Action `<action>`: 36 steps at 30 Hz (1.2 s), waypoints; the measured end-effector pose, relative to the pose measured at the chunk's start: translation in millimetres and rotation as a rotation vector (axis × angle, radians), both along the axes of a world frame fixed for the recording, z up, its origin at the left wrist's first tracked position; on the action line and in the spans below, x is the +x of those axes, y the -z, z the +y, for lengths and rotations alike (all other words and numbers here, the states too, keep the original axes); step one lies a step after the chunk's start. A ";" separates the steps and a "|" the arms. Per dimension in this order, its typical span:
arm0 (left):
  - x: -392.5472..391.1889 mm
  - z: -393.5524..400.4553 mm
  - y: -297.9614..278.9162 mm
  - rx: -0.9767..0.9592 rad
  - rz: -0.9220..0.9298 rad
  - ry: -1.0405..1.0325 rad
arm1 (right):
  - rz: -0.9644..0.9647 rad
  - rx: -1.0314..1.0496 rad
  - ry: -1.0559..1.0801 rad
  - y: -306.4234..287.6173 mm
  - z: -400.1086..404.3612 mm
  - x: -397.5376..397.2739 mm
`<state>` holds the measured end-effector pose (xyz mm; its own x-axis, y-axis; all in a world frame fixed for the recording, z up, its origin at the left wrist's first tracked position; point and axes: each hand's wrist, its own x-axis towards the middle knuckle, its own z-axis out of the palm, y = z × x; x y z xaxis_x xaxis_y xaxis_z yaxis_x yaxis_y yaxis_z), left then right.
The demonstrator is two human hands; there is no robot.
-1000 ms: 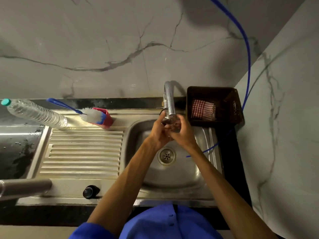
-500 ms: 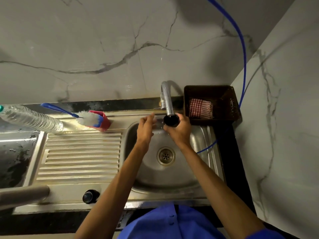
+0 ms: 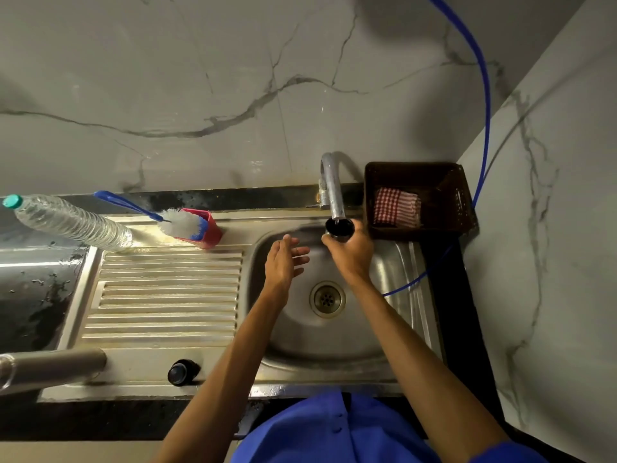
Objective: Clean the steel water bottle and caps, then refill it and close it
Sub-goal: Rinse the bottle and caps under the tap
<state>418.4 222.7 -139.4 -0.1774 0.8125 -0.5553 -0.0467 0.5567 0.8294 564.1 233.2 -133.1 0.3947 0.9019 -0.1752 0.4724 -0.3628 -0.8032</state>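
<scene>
My right hand (image 3: 350,253) curls around one black cap (image 3: 339,227), holding it directly under the tap spout (image 3: 334,192) above the back of the sink bowl (image 3: 320,335). The cap is round and dark, its open mouth turned up toward the spout, and its rim looks glossy. My left hand (image 3: 283,262) holds nothing; its fingers are spread and relaxed, palm toward the cap, just beside my right hand but apart from it.

A second cap (image 3: 182,372), black and round with a domed top, sits alone on the front ledge of the sink, near my left forearm. The one steel bottle (image 3: 50,365) lies on its side at the front left, its long axis running left to right; one end points right toward that second cap, while the other end runs out of view at the left edge, so I cannot tell which end is the mouth. Its body is plain brushed grey metal.

Beyond the ribbed drainboard (image 3: 167,295) stand one clear plastic bottle (image 3: 66,222) with a teal lid and one blue-handled bottle brush (image 3: 177,222) resting in a red holder (image 3: 208,230). To the right of the tap is one dark brown basket (image 3: 447,195) holding a red checked cloth (image 3: 395,207). A thin blue hose (image 3: 485,111) runs down the wall to the sink's right edge.
</scene>
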 end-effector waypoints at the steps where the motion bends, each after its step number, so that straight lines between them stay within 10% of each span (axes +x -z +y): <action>1: 0.7 1.2 0.6 0.000 -0.005 0.002 | 0.005 -0.007 -0.020 -1.3 3.0 0.3; 13: 10.2 37.5 11.7 0.021 0.074 0.068 | 0.076 -0.003 -0.133 -10.1 6.2 14.2; 28: 45.2 138.2 -2.8 0.095 0.870 0.852 | -0.021 0.034 -0.194 -37.9 -20.1 60.8; 36: 42.4 151.6 -24.6 0.153 0.722 0.796 | 0.033 0.085 -0.263 -77.4 -32.0 83.7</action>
<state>460.8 374.2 -114.8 0.1868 0.8907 -0.4145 0.8091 0.0997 0.5791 647.8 201.3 -55.7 0.1403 0.9847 -0.1036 0.5142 -0.1619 -0.8422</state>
